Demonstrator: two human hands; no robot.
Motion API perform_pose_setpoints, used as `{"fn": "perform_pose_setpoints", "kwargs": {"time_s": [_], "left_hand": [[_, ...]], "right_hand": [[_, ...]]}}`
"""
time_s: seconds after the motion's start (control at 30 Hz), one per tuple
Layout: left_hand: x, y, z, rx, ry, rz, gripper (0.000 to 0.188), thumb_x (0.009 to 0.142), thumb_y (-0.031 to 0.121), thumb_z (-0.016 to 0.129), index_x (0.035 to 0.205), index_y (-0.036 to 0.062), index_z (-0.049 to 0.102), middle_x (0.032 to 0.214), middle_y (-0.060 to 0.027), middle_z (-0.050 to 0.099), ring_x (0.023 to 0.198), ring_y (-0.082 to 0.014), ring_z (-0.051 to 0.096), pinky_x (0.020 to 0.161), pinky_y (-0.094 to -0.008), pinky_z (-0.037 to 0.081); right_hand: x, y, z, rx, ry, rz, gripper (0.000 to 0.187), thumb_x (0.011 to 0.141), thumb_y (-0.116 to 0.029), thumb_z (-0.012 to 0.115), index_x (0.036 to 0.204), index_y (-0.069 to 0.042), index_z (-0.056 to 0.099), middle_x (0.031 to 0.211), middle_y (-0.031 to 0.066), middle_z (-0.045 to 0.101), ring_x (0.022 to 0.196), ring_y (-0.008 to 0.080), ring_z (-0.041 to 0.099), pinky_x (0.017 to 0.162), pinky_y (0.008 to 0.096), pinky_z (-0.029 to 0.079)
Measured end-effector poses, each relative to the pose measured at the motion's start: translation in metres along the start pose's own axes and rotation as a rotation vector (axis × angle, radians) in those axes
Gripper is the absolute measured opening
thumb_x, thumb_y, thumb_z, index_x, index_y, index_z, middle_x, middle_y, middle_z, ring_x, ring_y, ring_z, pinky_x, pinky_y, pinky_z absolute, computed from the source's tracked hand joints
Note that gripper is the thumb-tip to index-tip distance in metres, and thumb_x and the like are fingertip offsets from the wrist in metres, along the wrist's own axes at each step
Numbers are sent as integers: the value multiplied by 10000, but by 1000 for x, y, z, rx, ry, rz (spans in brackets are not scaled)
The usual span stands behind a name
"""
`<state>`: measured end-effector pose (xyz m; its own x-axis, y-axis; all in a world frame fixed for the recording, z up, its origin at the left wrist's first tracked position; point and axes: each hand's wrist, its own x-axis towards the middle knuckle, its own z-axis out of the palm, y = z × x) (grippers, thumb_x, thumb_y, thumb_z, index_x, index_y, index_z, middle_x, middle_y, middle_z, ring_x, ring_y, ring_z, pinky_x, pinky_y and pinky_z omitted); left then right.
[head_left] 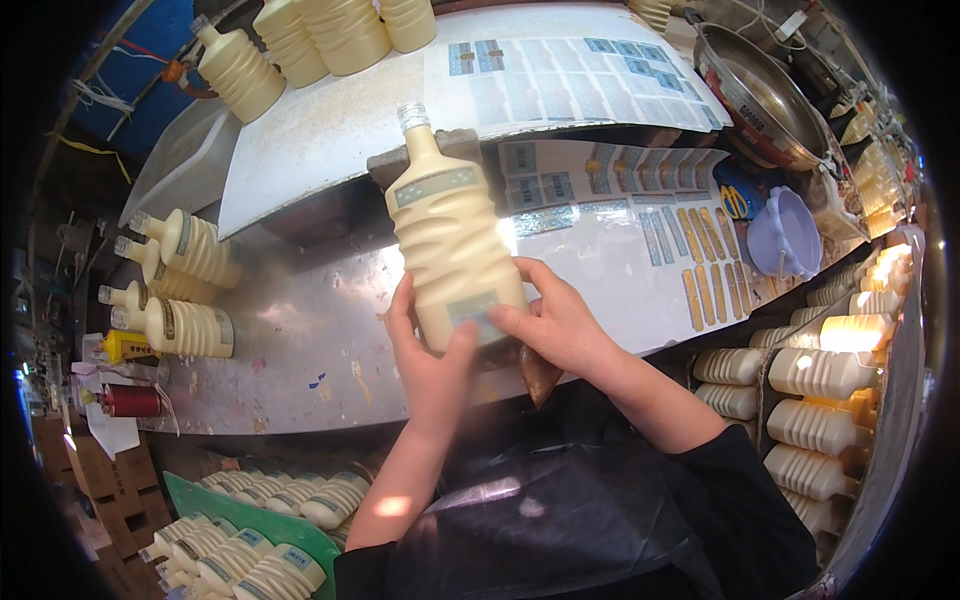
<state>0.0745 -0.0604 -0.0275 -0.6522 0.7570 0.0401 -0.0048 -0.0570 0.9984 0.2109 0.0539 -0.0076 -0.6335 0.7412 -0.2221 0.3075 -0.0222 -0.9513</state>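
A cream-coloured bottle (450,235) with a wavy ribbed body and a clear cap lies tilted before me, its neck pointing away. Its neck end is over a dark grey block (385,170); contact between them cannot be made out. My left hand (432,335) is closed around the bottle's lower left side, the thumb slightly blurred. From the right, my right hand (552,312) grips the base, its thumb pressed on a pale bluish label (470,308) there. A patterned strip (436,186) crosses the bottle's shoulder. Below the base, a brown pointed piece (540,376) shows partly.
Sheets of labels (560,190) and gold strips (712,232) lie right of the bottle, beside a lavender bucket (783,235) and a metal basin (765,95). More bottles stand on the left (190,325) and at the back (240,75). Stacked bottles (815,425) fill the right side.
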Motion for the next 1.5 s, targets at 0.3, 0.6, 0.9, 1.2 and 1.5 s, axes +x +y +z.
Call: {"fn": "perform_pose_setpoints", "kwargs": {"time_s": [0.3, 0.6, 0.9, 1.2, 1.5], "left_hand": [[3, -4, 1, 27, 3, 21, 835, 833, 110, 728, 1558, 25, 323, 1414, -158, 387, 1353, -294, 440, 1146, -433, 391], [0, 1, -1, 233, -9, 55, 952, 790, 190, 795, 1575, 32, 279, 1447, -175, 386, 1347, -306, 426, 1153, -440, 364], [0, -25, -14, -1, 7, 67, 514, 1124, 356, 380, 1527, 36, 379, 1375, -104, 475, 1229, -194, 504, 1091, -350, 404], [7, -8, -4, 389, 84, 239, 551, 1080, 393, 468, 1457, -9, 441, 1299, -148, 500, 1220, -265, 475, 1105, -411, 347], [11, -17, -1, 500, 107, 282, 650, 979, 375, 592, 1434, -49, 402, 1311, -205, 485, 1240, -329, 446, 1118, -463, 314]], "right_hand": [[-2, -15, -9, -21, 21, 31, 558, 936, -328, 708, 1355, 17, 579, 1217, 179, 672, 1115, 269, 651, 979, 371, 494], [2, -43, -22, 29, 4, -304, 338, 881, -94, 706, 1203, -18, 637, 1039, 122, 704, 890, 226, 694, 790, 376, 554], [-26, -44, 7, -811, 72, -1187, 358, 747, -88, 714, 1099, -29, 709, 1051, 116, 702, 905, 234, 693, 745, 350, 548], [-24, -48, 3, -585, 299, -448, 227, 921, -178, 691, 1095, -60, 606, 682, 158, 672, 603, 368, 678, 553, 453, 532], [-36, -36, 11, -494, 337, -327, 256, 903, -180, 736, 1106, -88, 610, 602, 107, 618, 521, 301, 630, 523, 389, 480]]}}
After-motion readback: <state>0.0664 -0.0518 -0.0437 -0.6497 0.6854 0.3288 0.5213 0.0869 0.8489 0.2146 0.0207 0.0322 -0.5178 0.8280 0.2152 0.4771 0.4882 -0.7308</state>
